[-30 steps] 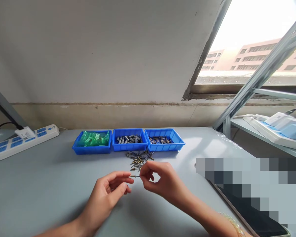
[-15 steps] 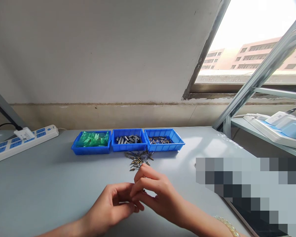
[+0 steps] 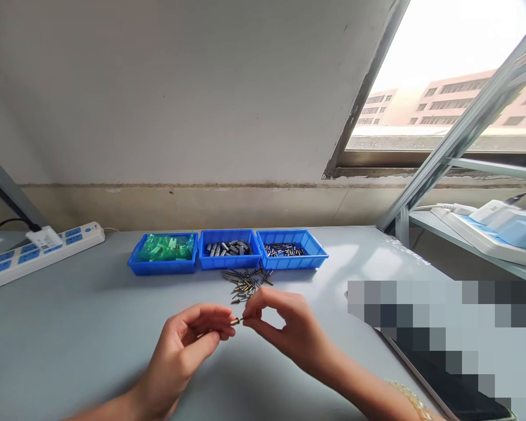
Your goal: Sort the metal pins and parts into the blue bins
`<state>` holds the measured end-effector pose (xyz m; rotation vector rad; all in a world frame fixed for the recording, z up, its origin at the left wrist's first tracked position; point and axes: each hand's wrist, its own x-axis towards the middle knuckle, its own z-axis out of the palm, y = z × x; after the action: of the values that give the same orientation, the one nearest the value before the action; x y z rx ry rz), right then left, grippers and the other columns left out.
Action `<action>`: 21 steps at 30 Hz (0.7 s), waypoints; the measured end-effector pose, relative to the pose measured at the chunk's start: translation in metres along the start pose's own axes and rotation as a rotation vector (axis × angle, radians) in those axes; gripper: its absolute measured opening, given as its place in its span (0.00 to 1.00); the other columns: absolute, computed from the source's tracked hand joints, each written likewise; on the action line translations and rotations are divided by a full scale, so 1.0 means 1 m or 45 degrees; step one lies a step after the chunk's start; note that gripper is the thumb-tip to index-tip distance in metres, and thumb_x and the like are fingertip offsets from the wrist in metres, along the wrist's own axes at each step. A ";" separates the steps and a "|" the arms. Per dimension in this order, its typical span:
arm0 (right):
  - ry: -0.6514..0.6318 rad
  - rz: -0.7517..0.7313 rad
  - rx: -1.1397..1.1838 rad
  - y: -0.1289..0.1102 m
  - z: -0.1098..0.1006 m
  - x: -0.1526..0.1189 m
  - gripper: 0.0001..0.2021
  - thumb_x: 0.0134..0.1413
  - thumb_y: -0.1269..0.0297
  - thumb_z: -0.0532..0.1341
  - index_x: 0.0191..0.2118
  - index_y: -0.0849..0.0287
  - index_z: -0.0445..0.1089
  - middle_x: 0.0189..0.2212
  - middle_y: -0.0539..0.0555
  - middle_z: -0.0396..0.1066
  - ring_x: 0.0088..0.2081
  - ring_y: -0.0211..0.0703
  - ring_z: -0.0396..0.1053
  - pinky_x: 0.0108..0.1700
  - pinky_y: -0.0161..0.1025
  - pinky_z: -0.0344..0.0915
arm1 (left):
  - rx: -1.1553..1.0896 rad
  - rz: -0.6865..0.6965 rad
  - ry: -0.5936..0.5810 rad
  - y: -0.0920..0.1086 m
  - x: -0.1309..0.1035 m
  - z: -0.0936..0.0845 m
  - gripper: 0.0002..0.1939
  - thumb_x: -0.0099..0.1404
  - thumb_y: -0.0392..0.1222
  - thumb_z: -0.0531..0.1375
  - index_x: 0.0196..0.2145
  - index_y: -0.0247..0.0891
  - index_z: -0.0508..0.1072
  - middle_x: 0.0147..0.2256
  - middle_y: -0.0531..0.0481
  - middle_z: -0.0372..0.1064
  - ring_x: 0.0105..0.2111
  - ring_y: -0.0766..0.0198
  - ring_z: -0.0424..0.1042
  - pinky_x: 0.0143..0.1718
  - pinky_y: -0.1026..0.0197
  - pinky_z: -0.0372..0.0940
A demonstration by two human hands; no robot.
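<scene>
Between my two hands is a small metal piece (image 3: 235,321) with a brass-coloured body and a thin shaft. The thumb and forefinger of my right hand (image 3: 291,327) pinch its shaft. My left hand (image 3: 188,348) is curled with its fingertips at the other end of the piece; whether it grips it I cannot tell. Just beyond my hands lies a pile of similar metal pieces (image 3: 245,282). Behind the pile stand a blue bin of grey metal cylinders (image 3: 230,263), a blue bin of thin metal pieces (image 3: 313,261) and a blue bin with a green bag (image 3: 162,269).
A white power strip (image 3: 83,235) with a plug lies at the left. On the right, a metal shelf (image 3: 477,234) carries another strip. A dark flat object (image 3: 438,365), partly blurred out, lies at the lower right. The wall (image 3: 179,207) rises behind the bins.
My hands have moved apart from their overlap, my left hand shifting left. The small metal piece now shows between them, pinched by my right fingers.
</scene>
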<state>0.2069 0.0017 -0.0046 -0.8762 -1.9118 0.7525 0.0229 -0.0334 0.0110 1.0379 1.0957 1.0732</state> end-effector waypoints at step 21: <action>0.597 -0.116 -0.908 0.052 -0.051 0.032 0.10 0.55 0.69 0.55 0.35 0.58 0.74 0.31 0.57 0.75 0.33 0.45 0.71 0.37 0.44 0.68 | 0.116 0.005 -0.153 -0.010 0.003 -0.005 0.10 0.54 0.33 0.60 0.33 0.40 0.80 0.35 0.49 0.79 0.35 0.59 0.74 0.41 0.60 0.67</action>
<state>0.2549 0.0651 -0.0075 -1.2454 -1.7682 -0.2213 0.0195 -0.0320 0.0003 1.1626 1.0531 0.9587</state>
